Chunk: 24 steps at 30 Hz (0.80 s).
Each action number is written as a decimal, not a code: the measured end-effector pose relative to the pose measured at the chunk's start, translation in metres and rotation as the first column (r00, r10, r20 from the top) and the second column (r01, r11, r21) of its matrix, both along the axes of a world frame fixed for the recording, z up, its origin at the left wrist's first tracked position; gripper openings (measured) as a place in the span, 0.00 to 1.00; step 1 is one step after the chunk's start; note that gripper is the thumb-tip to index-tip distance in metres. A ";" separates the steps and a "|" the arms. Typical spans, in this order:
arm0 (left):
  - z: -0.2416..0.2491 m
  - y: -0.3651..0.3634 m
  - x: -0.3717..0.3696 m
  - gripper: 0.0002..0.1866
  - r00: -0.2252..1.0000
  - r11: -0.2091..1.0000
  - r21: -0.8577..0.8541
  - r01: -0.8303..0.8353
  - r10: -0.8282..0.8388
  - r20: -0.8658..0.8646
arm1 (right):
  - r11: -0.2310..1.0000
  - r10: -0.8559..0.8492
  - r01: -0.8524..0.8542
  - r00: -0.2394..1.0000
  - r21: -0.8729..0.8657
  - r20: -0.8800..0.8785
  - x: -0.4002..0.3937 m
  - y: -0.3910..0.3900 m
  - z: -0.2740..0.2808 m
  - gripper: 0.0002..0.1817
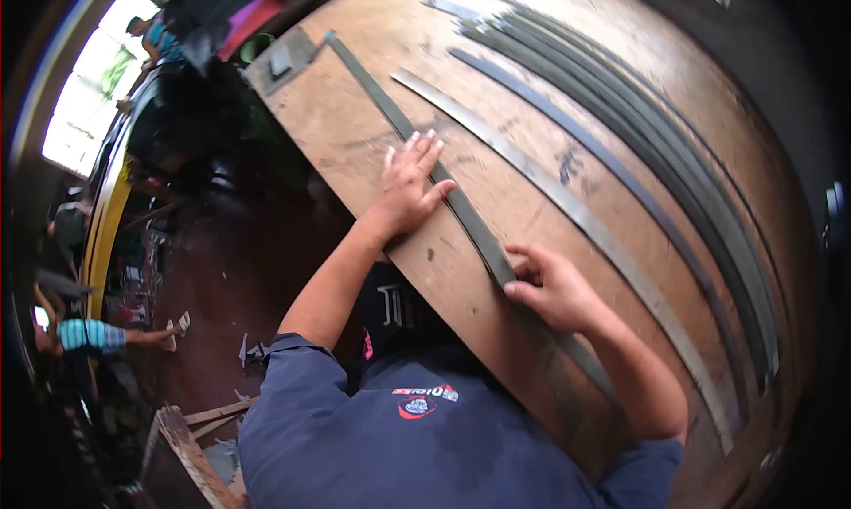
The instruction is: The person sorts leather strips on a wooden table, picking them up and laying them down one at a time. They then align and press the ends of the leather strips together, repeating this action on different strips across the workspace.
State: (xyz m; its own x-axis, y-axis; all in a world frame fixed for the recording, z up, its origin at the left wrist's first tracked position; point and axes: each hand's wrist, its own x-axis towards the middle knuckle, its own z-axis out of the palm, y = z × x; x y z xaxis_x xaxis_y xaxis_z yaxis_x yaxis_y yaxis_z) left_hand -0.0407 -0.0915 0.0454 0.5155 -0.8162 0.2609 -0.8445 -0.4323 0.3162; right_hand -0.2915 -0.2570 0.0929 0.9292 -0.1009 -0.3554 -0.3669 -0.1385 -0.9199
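A long, narrow dark grey-green strip lies lengthwise along the near side of the wooden table. My left hand rests on the strip around its middle, fingers spread and palm down. Farther down the strip, my right hand has its thumb against the strip's edge and its fingers curled, gripping it. Beyond my right hand, the strip continues under my forearm. A lighter, metallic-looking flat strip lies beside it, apart from both hands.
Farther across are a blue-grey strip and a bundle of several dark strips. A small grey block sits on a flat piece at the table's corner. At left are people, a yellow beam and a wooden frame.
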 end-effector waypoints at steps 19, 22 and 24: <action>0.000 0.009 0.012 0.33 0.995 0.990 0.123 -0.068 0.059 0.075 | 0.985 0.050 -0.075 0.986 -0.156 -0.162 -0.052 -0.003 0.043 0.33; 0.003 0.008 0.006 0.33 0.991 0.988 0.140 -0.071 0.053 0.125 | 0.983 0.043 -0.079 0.976 -0.163 -0.214 -0.064 -0.007 0.045 0.33; 0.014 0.006 -0.009 0.32 0.991 0.997 0.081 -0.003 -0.008 0.131 | 0.988 0.045 -0.076 0.976 -0.137 -0.215 -0.066 -0.008 0.048 0.32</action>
